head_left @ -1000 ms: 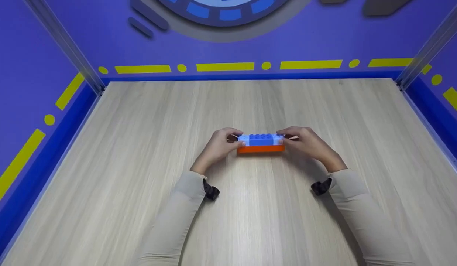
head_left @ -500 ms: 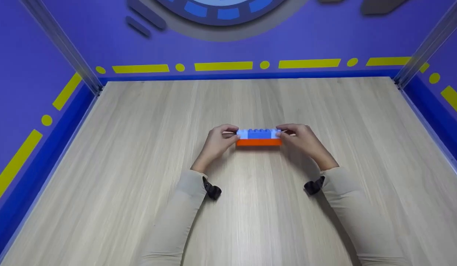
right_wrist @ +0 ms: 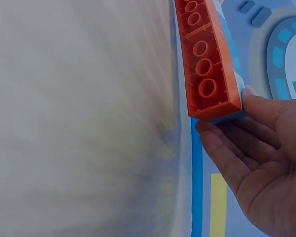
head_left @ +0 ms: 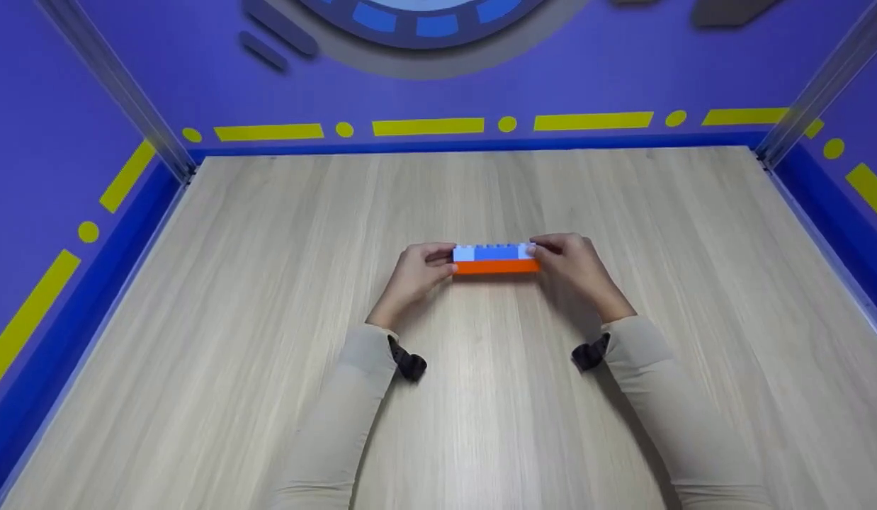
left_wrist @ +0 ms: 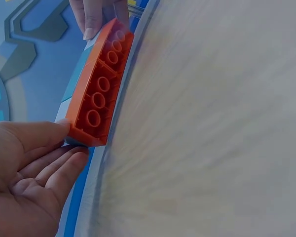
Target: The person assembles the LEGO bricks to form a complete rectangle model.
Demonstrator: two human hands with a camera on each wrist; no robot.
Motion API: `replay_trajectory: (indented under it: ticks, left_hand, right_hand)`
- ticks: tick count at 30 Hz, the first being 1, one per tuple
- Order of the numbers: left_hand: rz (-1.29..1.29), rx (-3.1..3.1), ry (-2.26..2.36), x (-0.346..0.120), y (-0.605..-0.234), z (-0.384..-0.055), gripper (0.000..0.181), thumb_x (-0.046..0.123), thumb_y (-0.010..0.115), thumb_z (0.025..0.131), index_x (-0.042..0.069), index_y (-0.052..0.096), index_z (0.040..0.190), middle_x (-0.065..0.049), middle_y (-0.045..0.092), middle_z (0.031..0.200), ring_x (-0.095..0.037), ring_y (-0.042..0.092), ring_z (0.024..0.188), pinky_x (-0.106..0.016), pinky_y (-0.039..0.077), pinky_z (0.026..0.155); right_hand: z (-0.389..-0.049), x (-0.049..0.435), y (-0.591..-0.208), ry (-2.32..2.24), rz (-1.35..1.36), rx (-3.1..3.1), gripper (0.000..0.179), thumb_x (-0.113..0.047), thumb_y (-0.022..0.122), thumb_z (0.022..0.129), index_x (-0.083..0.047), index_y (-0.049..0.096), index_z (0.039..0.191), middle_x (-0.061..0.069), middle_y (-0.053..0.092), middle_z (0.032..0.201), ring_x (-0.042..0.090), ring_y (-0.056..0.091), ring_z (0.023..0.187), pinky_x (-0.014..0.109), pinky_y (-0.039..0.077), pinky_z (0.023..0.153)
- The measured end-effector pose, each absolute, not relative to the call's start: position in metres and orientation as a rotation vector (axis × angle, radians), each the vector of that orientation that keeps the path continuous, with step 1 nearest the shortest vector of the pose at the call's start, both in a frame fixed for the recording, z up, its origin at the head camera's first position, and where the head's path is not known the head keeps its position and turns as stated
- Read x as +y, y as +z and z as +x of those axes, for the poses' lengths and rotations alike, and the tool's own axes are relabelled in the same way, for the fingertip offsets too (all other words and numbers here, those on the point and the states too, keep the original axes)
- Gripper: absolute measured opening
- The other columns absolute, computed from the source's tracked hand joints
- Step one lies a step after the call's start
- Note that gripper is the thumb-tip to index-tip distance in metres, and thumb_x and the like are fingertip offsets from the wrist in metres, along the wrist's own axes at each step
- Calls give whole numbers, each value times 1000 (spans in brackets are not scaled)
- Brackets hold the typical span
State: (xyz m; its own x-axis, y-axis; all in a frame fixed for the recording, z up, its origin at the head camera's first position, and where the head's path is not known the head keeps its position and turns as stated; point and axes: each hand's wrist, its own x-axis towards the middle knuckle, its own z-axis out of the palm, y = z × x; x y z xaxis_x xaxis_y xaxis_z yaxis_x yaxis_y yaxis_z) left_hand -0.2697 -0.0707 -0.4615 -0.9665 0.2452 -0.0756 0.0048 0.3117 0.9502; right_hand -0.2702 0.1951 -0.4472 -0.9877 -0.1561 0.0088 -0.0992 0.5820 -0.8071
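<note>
A joined block of toy building bricks is held up between both hands, its hollow underside facing the wrist cameras. The long orange brick forms the bottom layer; round tubes show inside it in both wrist views. On top sit a blue brick in the middle and a pale brick at each end, the left one and the right one. My left hand pinches the left end, thumb against the orange side. With thumb and fingers, my right hand pinches the right end. Fingers behind are partly hidden.
Beneath is a wood-grain table. Blue-violet panels with yellow dashes, including the back wall, enclose it behind and at both sides. Black wrist cameras sit on the left cuff and right cuff.
The brick block has moved slightly up in the head view and tilted, so its stud tops show less. My left thumb now lies lower, by the orange brick. Both hands keep hold.
</note>
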Motion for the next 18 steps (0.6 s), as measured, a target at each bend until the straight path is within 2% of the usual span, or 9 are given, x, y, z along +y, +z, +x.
replay_trajectory:
  ticks: [13,18]
  left_hand:
    - [307,2448,1610,-67,-463,-271,42,5,61,92,-2,54,133,-17,60,130,-22,60,118,-28,51,93]
    - [313,2473,1594,-65,-462,-271,41,6,61,92,-3,55,131,-16,62,128,-20,62,114,-25,52,88]
  right_hand:
    - [-277,194,-449,-1312,-130,2795,37,-24,60,95,2,64,122,19,65,121,30,57,120,45,44,103]
    - [-279,194,-451,-1316,-98,2779,38,-24,59,95,1,63,123,18,64,123,29,55,122,44,42,105]
